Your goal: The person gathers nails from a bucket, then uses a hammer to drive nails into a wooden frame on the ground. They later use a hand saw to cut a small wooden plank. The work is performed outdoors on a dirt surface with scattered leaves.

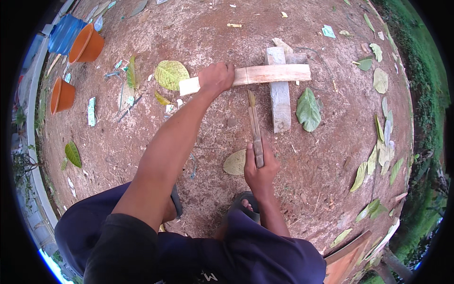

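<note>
My left hand (217,78) is closed around a pale wooden plank (279,74) near its left end. A thin dark line crosses the plank just right of my fingers. Its right part lies across a grey block (281,106) on the ground. In my right hand (262,170), lower down, is a long narrow brown tool (256,128) with a wood-like grip. It points away from me, its thin tip just below the plank and apart from it. Seen nearly edge-on, its exact kind is unclear.
Two orange pots (88,43) and a blue sheet-like thing (67,34) are at the far left. Fallen leaves, such as a big green leaf (308,110), and scraps litter the brown dirt ground. A brown board (347,260) lies at the lower right, near grass.
</note>
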Tool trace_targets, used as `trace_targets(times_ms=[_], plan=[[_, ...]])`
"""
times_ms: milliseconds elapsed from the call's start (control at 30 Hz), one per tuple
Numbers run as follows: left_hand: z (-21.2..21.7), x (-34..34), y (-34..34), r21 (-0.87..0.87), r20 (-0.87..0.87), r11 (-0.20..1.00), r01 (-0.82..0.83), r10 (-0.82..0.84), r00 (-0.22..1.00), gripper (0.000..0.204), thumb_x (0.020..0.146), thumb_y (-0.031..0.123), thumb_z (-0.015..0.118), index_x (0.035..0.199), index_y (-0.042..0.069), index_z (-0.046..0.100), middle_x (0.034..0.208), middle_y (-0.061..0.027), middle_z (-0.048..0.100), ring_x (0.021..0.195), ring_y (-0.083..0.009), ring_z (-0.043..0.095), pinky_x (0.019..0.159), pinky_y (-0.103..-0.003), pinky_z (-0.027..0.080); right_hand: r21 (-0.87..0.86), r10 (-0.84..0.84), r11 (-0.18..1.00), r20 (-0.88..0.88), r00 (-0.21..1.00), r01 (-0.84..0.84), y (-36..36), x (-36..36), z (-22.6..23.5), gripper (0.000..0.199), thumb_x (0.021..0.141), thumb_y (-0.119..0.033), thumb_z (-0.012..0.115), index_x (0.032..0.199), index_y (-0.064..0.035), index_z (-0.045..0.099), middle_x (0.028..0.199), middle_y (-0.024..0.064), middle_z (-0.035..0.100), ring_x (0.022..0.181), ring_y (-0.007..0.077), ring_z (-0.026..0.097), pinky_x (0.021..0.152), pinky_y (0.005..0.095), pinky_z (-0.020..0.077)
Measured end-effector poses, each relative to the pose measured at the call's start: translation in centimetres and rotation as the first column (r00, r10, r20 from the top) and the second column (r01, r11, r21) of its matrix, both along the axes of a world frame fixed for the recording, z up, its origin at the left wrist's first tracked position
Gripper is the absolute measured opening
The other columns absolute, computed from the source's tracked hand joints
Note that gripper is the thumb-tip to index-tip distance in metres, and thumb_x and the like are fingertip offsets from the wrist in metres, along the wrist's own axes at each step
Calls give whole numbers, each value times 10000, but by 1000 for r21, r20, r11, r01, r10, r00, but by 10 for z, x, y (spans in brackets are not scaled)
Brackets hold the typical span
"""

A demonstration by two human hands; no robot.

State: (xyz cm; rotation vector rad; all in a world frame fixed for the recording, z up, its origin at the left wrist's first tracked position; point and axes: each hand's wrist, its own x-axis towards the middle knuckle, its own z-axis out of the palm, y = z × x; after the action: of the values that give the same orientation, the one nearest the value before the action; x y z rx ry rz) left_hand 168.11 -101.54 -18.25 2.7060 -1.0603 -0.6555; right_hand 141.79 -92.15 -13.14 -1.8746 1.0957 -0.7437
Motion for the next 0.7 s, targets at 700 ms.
trace_targets(times_ms=[700], plan=[[-17,-9,10,-150,156,989,11,13,988,477,977,336,376,933,20,731,980,-235,731,939,-395,716,916,-519,523,111,-31,993,-25,999,34,-13,-12,11,397,931,-78,683,1296,65,621,848,179,701,683,164,674,620,299,528]])
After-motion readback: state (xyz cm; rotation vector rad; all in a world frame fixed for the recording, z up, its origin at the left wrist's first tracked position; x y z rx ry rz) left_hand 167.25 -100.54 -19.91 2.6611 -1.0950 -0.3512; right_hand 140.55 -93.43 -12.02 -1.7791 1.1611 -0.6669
